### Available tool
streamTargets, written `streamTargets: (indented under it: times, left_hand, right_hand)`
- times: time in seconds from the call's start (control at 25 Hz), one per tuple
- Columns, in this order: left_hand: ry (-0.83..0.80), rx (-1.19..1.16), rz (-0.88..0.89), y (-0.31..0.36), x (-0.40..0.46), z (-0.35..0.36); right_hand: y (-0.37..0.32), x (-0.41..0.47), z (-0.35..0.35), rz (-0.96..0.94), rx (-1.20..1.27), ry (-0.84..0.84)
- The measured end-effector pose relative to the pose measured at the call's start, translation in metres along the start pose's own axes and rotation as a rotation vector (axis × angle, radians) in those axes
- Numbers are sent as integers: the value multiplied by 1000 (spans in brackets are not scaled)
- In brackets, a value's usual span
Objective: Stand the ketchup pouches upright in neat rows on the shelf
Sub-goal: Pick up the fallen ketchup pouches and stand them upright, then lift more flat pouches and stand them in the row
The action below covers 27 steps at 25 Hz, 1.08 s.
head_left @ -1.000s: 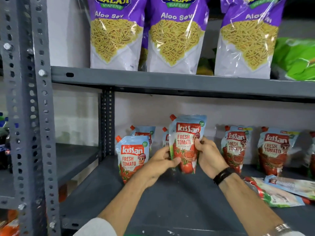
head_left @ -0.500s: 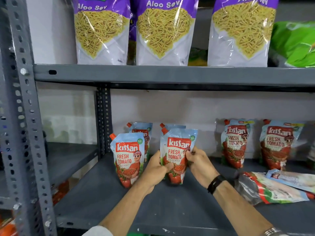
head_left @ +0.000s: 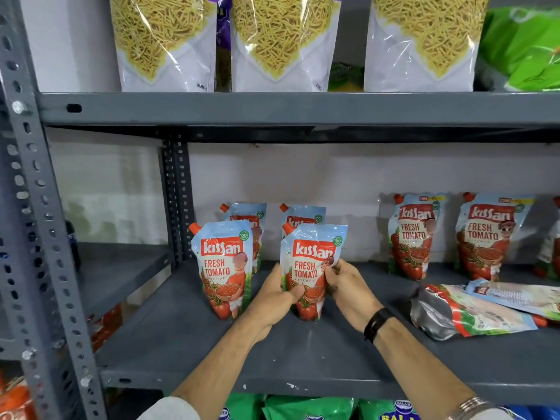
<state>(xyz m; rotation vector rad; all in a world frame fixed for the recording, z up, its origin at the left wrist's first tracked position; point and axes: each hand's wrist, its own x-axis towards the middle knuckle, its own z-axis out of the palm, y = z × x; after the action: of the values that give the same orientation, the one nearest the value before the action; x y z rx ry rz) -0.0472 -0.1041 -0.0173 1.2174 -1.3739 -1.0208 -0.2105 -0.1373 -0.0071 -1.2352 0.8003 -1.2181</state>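
Note:
A Kissan ketchup pouch [head_left: 312,253] stands upright on the grey shelf [head_left: 303,359], its base on the shelf. My left hand [head_left: 274,298] grips its left side and my right hand [head_left: 348,287] its right side. Another pouch [head_left: 222,268] stands just left of it. Two more pouches [head_left: 248,216] [head_left: 303,216] stand behind these in a back row. Two upright pouches [head_left: 413,234] [head_left: 488,234] lean against the wall at the right. Two pouches [head_left: 466,316] [head_left: 515,295] lie flat on the right of the shelf.
Above is a shelf [head_left: 303,107] with several bags of yellow sev [head_left: 163,40] and a green packet [head_left: 521,47]. A perforated steel post [head_left: 39,222] stands at the left, another [head_left: 175,198] at the back. Green packets [head_left: 303,407] show below.
Both hands lowered the held pouch from mid-air down onto the shelf, to the right of the front-left pouch. The camera tilted down and moved closer.

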Motion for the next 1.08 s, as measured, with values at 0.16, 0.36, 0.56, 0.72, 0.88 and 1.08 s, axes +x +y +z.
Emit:
streamTargets:
  times: [0.16, 0.36, 0.56, 0.72, 0.88, 1.08]
  left_hand:
    - [20, 24, 2, 0, -10, -5]
    - [234, 391, 62, -7, -47, -10]
    - [29, 627, 233, 9, -67, 39]
    - [-5, 754, 438, 30, -58, 106]
    - [104, 829, 626, 66, -50, 170]
    - [3, 1144, 659, 93, -29, 250]
  right_hand:
    - [2, -4, -3, -5, 21, 7]
    - [-4, -12, -7, 47, -433, 245]
    - [-29, -60, -27, 150, -868, 139]
    - [-50, -96, -69, 42, -925, 166]
    - [-76, -100, -130, -105, -845, 239]
    - [-94, -91, -214, -163, -854, 394]
